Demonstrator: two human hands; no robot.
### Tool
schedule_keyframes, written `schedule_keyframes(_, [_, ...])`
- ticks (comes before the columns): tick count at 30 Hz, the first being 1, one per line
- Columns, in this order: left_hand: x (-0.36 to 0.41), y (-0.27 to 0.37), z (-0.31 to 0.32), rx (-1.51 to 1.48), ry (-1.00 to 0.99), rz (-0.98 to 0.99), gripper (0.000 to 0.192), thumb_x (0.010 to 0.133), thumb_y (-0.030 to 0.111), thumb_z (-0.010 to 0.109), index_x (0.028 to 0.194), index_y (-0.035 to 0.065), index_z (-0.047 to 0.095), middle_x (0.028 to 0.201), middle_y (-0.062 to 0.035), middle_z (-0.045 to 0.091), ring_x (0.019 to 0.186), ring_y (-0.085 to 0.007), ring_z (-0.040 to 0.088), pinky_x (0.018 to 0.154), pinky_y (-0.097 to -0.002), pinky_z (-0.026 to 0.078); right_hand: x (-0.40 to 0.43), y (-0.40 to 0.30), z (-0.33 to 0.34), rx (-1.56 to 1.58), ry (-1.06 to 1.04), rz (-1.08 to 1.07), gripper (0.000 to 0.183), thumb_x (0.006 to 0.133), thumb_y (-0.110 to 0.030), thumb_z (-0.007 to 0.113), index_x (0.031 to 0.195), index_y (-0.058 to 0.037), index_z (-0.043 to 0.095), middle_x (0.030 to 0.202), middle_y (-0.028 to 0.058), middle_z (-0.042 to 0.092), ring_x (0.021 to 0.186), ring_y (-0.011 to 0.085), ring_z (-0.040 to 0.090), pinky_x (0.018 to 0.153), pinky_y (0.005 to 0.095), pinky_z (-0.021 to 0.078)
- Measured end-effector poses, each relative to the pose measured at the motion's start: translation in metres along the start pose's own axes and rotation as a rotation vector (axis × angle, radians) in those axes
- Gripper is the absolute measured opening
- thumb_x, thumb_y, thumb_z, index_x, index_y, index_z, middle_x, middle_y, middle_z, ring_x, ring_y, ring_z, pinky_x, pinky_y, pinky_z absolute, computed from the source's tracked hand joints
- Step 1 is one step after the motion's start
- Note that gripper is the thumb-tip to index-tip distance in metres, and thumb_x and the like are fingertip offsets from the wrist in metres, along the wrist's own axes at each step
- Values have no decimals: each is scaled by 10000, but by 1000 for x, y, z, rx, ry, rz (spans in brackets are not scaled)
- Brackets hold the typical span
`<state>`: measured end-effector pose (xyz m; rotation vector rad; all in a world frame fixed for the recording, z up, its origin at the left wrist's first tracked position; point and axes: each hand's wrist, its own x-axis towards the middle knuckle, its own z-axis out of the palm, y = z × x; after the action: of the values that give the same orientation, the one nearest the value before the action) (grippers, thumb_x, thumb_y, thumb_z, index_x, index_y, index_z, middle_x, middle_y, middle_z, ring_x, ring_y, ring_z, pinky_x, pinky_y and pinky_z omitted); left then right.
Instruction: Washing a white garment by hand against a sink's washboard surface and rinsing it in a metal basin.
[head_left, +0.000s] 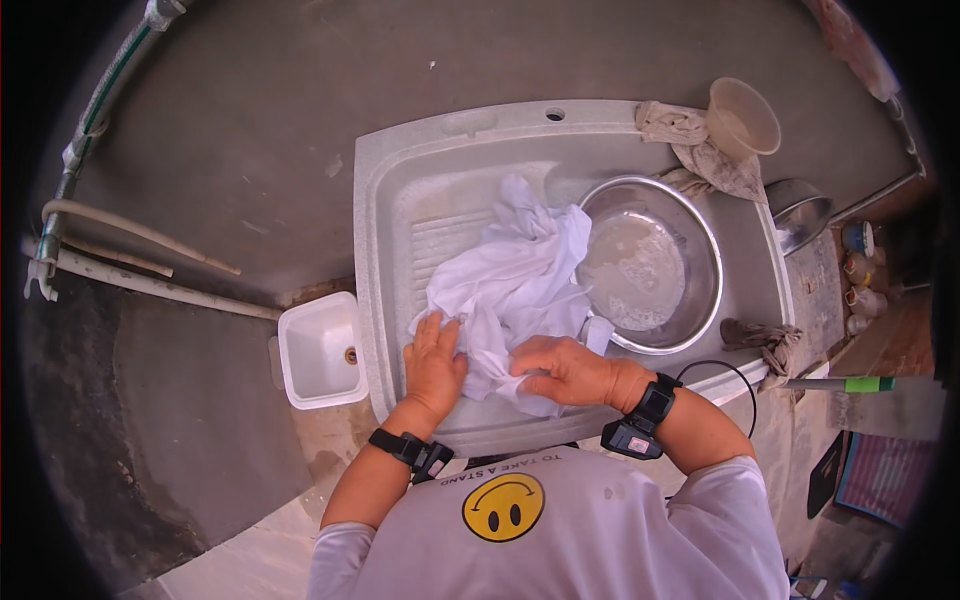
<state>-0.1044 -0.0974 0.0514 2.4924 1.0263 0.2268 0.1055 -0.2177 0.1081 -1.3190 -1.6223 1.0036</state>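
A bunched white cloth (510, 285) lies over the ribbed washboard (442, 232) moulded into a grey laundry sink (379, 187). My left hand (433, 367) rests at the cloth's near left edge, fingers extended, palm down. Nearer the middle, my right hand (566, 371) pinches a fold of the same cloth between thumb and curled fingers. Just right of the cloth, a round metal basin (709, 240) holds cloudy, sudsy water (637, 270); part of the cloth touches its left rim. Both wrists wear black straps with small devices.
A small white basin (322, 311) with a drain stands left of the sink. On the back right corner sit rags (724, 169) and a plastic bowl (742, 116). Another rag (772, 345) hangs over the right edge. A metal bowl (802, 214) lies beyond the sink, with bottles (862, 289) farther right.
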Motion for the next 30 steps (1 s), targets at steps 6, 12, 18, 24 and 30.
schedule_keyframes(6, [1, 3, 1, -22, -10, 5, 519, 768, 116, 636, 1275, 80, 530, 1418, -213, 398, 1321, -387, 353, 1000, -477, 315, 7, 94, -47, -167, 409, 400, 133, 886, -148, 656, 980, -54, 655, 841, 16, 623, 741, 83, 564, 598, 244, 490])
schedule_keyframes(12, [0, 0, 4, 43, 28, 28, 501, 763, 121, 637, 1251, 77, 535, 1392, -220, 419, 1291, -366, 395, 973, -455, 355, 41, 109, -52, -125, 810, 454, 317, 816, -126, 707, 1107, -42, 614, 805, 38, 617, 762, 133, 586, 648, 266, 507])
schedule_keyframes(18, [-1, 2, -2, -32, 10, 1, 507, 780, 112, 626, 1276, 92, 527, 1414, -202, 403, 1322, -376, 353, 998, -482, 315, 28, 42, -59, -226, 468, 318, 463, 787, -76, 717, 1220, -56, 554, 953, 42, 640, 857, 135, 592, 758, 247, 485])
schedule_keyframes(24, [-1, 0, 0, -31, 3, 9, 510, 785, 109, 626, 1284, 96, 525, 1410, -197, 408, 1318, -371, 359, 990, -473, 323, -17, 44, -81, 70, 494, 447, 505, 801, -89, 727, 1261, -52, 522, 1116, 65, 606, 992, 165, 576, 793, 304, 499])
schedule_keyframes(30, [-1, -5, 2, -15, 38, 42, 443, 779, 87, 635, 1219, 93, 591, 1387, -196, 441, 1298, -372, 390, 983, -462, 336, -31, 11, -67, -98, 258, 456, 711, 711, -185, 814, 1320, -49, 473, 1216, 114, 577, 1093, 222, 553, 881, 339, 486])
